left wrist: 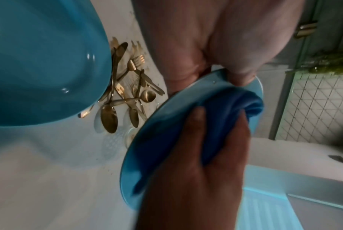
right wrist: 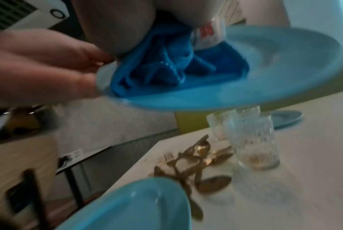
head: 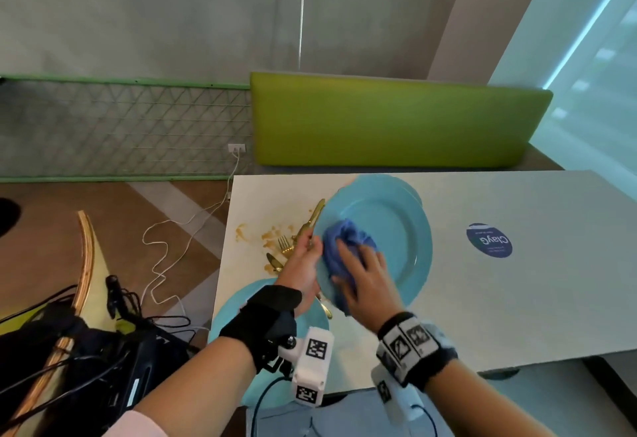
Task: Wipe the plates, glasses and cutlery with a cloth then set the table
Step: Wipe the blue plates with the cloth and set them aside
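Note:
My left hand [head: 303,254] grips the left rim of a light blue plate [head: 396,226], held tilted above the white table [head: 517,305]. My right hand [head: 362,271] holds a bunched blue cloth [head: 344,236] and presses it on the plate's face near that rim. The left wrist view shows the cloth [left wrist: 216,112] under the right hand [left wrist: 196,171]. A second blue plate [head: 234,309] lies at the table's near left edge. Gold cutlery [head: 282,247] lies in a heap beside it. Patterned glasses [right wrist: 253,140] stand behind the cutlery [right wrist: 192,163], hidden in the head view.
Brown smears [head: 269,233] mark the table by the cutlery. A third plate [right wrist: 286,119] lies beyond the glasses. A round blue sticker [head: 489,240] is at the right. A green bench back [head: 396,119] stands past the far edge. Bags and cables [head: 86,350] sit to the left.

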The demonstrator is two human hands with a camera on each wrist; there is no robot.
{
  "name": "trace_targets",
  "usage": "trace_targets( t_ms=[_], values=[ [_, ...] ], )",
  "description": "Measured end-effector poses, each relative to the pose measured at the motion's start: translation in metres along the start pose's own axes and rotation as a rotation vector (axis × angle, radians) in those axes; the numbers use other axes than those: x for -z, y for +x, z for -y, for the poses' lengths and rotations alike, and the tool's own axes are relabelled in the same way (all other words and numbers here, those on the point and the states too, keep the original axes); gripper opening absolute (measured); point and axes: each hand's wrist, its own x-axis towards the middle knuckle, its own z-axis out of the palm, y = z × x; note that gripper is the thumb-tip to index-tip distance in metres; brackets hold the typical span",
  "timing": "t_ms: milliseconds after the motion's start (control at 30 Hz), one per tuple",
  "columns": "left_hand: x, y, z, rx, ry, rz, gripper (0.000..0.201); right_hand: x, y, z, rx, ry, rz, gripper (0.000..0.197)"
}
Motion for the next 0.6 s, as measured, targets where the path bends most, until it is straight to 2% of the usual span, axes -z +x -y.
trace_targets(
  t_ms=[67,133,200,300,367,400,467,600],
  values=[
    [0.007,-0.001,-0.010,-0.049,0.025,-0.046,0.020,-0.002,-0.027,0.005,0.100,-0.024,0.092,0.048],
    [0.016,-0.003,-0.015,-0.059,0.035,-0.083,0.020,0.001,-0.042,-0.013,0.125,-0.076,0.119,0.048],
    [0.024,-0.006,-0.017,-0.051,0.026,-0.085,0.018,0.006,-0.041,-0.040,0.019,-0.075,0.036,0.051],
    [0.023,-0.014,-0.010,0.020,0.025,-0.032,0.017,0.018,-0.006,-0.064,-0.271,-0.042,-0.140,0.048],
    [0.014,-0.018,-0.002,0.060,0.022,0.010,0.018,0.020,0.024,-0.058,-0.368,-0.007,-0.146,0.050],
    [0.009,-0.018,0.001,0.074,0.003,0.019,0.018,0.018,0.035,-0.048,-0.349,0.024,-0.126,0.050],
    [0.004,-0.015,0.004,0.072,-0.043,0.020,0.020,0.005,0.041,-0.019,-0.211,0.064,-0.083,0.047],
    [0.013,-0.011,-0.011,0.017,-0.095,-0.052,0.020,-0.015,0.001,0.026,0.018,0.147,0.058,0.045]
  ],
)
